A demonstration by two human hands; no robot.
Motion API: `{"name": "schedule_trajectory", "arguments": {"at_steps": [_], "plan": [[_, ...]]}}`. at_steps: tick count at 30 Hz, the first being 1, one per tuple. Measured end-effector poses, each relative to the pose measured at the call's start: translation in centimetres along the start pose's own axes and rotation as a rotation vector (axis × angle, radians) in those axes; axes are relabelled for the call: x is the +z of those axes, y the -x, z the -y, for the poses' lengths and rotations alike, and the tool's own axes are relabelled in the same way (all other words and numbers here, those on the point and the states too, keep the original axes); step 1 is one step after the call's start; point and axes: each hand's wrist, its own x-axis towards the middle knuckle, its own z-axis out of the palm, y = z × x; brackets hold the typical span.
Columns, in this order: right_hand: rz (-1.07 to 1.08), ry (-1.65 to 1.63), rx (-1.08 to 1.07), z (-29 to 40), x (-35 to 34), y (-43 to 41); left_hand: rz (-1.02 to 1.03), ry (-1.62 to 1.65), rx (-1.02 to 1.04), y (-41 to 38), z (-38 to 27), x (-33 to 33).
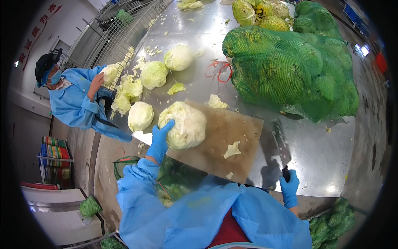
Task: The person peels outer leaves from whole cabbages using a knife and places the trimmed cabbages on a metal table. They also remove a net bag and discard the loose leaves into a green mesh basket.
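Note:
My left hand (161, 140), in a blue glove, grips a large pale cabbage (188, 126) by its left side. The cabbage is over the left part of a brown cutting board (239, 137), its whitish ribbed base turned up. My right hand (289, 186), gloved in blue too, holds a knife by its black handle (286, 174). The broad blade (281, 143) points away from me, over the steel table to the right of the board. A torn cabbage leaf (232, 150) lies on the board, and another leaf piece (216, 102) is at its far edge.
Green mesh sacks of cabbages (289, 71) fill the steel table's (329, 158) far right. Several trimmed cabbages (154, 74) and loose leaves (127, 90) lie at the left. A co-worker (77, 96) there holds a cabbage (110, 74) beside a wire cage (118, 40).

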Motion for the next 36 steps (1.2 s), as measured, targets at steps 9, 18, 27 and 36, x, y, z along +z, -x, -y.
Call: {"name": "schedule_trajectory", "arguments": {"at_steps": [9,18,27,36], "plan": [[0.821,-0.719,0.005,14.3,6.6,-3.8,-0.007,-0.245,0.110,5.9,2.3,1.8],[0.241,-0.084,-0.531,18.4,12.7,-4.1,-0.154,-0.091,0.502,6.4,7.9,6.1],[0.207,-0.066,-0.495,19.2,12.2,-4.3,-0.178,-0.089,0.499,7.5,7.1,9.5],[0.249,-0.045,-0.478,18.8,12.1,-3.0,-0.188,-0.193,0.541,7.8,7.0,9.7]]}}
